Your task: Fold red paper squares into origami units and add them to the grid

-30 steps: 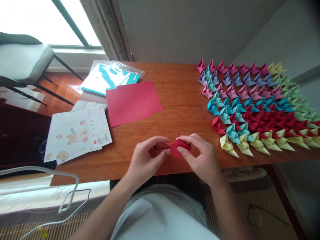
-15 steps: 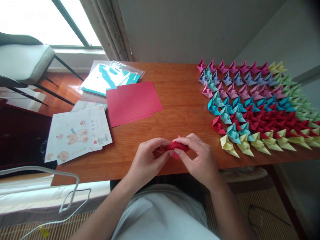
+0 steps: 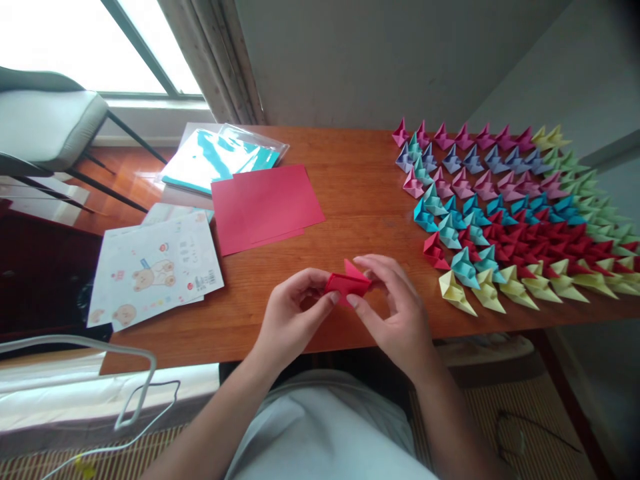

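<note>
A small folded piece of red paper (image 3: 349, 285) is held between my hands just above the front part of the wooden table (image 3: 360, 233). My left hand (image 3: 295, 310) pinches its left end between thumb and fingers. On the other side, my right hand (image 3: 400, 310) has its thumb at the lower right edge and its fingers behind, by a pointed flap that stands up at the top. Flat red sheets (image 3: 270, 203) lie a little way off to the left, overlapping each other.
Rows of folded paper figures (image 3: 520, 187) in several colours cover the table's right side; the nearest row is yellow (image 3: 455, 290). At left lie bear-printed sheets (image 3: 160, 263) and a plastic-wrapped paper pack (image 3: 230, 157). A grey chair (image 3: 50, 127) stands beyond the left end.
The red paper has turned in my hands, so more of its flat front and a raised pointed flap show. My right-hand fingers have lifted and spread a little.
</note>
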A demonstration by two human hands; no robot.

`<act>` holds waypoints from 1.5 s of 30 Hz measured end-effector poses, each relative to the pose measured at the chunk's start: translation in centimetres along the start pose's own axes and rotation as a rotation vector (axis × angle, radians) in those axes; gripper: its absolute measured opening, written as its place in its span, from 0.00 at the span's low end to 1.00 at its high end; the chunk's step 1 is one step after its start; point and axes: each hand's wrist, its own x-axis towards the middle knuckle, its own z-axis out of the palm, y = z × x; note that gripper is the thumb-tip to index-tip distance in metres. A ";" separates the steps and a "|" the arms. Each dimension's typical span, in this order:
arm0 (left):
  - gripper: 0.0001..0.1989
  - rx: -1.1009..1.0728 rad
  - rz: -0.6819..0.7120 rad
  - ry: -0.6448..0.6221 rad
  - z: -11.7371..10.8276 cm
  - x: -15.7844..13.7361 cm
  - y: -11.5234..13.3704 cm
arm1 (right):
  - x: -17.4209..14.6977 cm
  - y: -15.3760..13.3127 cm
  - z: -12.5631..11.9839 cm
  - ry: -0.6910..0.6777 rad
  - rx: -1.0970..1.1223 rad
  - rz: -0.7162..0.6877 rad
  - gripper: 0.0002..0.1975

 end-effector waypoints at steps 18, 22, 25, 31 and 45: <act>0.10 0.420 0.320 -0.020 -0.1 -0.7 0.3 | -0.3 -0.2 0.1 -0.099 0.135 0.154 0.04; 0.06 0.375 0.292 -0.061 -0.5 -0.4 0.6 | -0.4 0.2 0.1 -0.136 0.147 0.235 0.03; 0.04 0.137 0.154 0.021 -0.3 -0.3 0.4 | -0.9 0.7 0.7 -0.040 0.277 0.339 0.08; 0.05 -0.093 0.024 0.062 0.0 0.0 -0.2 | -1.5 0.7 1.2 -0.073 0.356 0.393 0.07; 0.07 -0.079 -0.009 -0.013 -0.6 -0.2 -0.3 | -1.3 1.2 1.0 -0.064 0.307 0.290 0.05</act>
